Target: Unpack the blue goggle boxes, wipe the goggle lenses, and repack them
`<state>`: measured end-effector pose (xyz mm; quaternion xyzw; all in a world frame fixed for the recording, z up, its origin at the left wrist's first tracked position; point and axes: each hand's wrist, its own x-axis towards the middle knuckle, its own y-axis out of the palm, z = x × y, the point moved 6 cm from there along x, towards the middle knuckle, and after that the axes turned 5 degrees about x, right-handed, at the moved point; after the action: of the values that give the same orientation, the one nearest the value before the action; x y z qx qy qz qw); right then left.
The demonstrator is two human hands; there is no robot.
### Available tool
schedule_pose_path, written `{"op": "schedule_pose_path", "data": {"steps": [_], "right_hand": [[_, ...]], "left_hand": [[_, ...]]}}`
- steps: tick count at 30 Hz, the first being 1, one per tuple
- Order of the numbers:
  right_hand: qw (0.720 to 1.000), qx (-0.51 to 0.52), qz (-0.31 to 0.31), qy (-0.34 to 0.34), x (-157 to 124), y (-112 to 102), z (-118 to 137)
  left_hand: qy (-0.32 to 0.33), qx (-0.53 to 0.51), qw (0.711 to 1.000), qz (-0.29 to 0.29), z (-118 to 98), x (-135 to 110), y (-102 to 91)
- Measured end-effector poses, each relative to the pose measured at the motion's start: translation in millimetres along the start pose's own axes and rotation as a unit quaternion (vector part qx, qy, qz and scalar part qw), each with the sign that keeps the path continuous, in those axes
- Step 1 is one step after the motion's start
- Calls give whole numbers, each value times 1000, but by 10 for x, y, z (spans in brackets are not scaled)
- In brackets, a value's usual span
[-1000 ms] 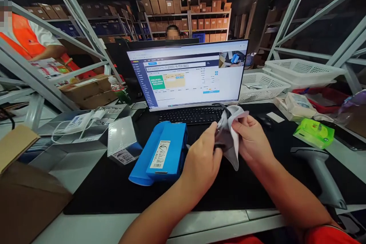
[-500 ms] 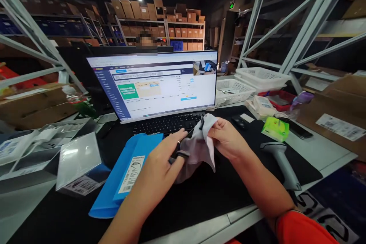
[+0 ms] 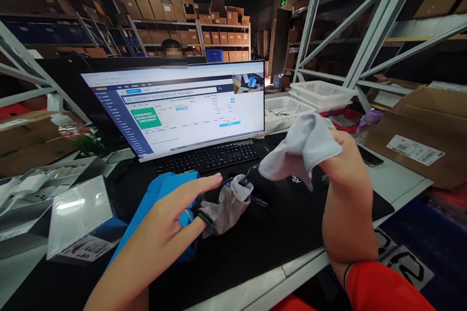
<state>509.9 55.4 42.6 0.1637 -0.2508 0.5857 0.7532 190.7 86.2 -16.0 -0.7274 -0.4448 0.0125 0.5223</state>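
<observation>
My left hand [image 3: 171, 216] holds a small grey fabric pouch [image 3: 231, 209], its mouth turned to the right, over the black desk mat. Thumb and fingers are on its left end, with part of the grip hidden. A black tag [image 3: 246, 181] shows at the pouch mouth. In my raised right hand [image 3: 346, 150] is a light grey cloth [image 3: 301, 148], pinched at its right side and hanging in folds; the fingertips are hidden behind it. Under my left forearm lies a blue sleeve-like package [image 3: 160, 187].
A monitor [image 3: 189, 107] and black keyboard [image 3: 207, 158] stand ahead. To the left is a silvery box [image 3: 80, 214] beside an open grey box [image 3: 32, 199]. White baskets [image 3: 321, 92] and a cardboard box [image 3: 419, 136] are at the right. A person's head [image 3: 173, 51] shows behind the monitor.
The light grey cloth has come away from my left hand and moved up and right in my right hand. The pouch mouth now shows. The view has shifted slightly right.
</observation>
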Motion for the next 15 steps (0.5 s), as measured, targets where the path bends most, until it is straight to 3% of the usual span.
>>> {"op": "schedule_pose_path", "data": {"steps": [3, 9, 13, 15], "right_hand": [[992, -11, 127, 15, -44, 321, 7], [984, -23, 175, 16, -74, 517, -40], [971, -57, 224, -56, -146, 714, -2], [950, -88, 288, -81, -221, 890, 6]], "left_hand": [[38, 54, 998, 2, -43, 15, 7], [70, 85, 994, -6, -87, -3, 3], [72, 118, 990, -2, -98, -27, 76], [62, 133, 988, -41, -99, -38, 87]]}}
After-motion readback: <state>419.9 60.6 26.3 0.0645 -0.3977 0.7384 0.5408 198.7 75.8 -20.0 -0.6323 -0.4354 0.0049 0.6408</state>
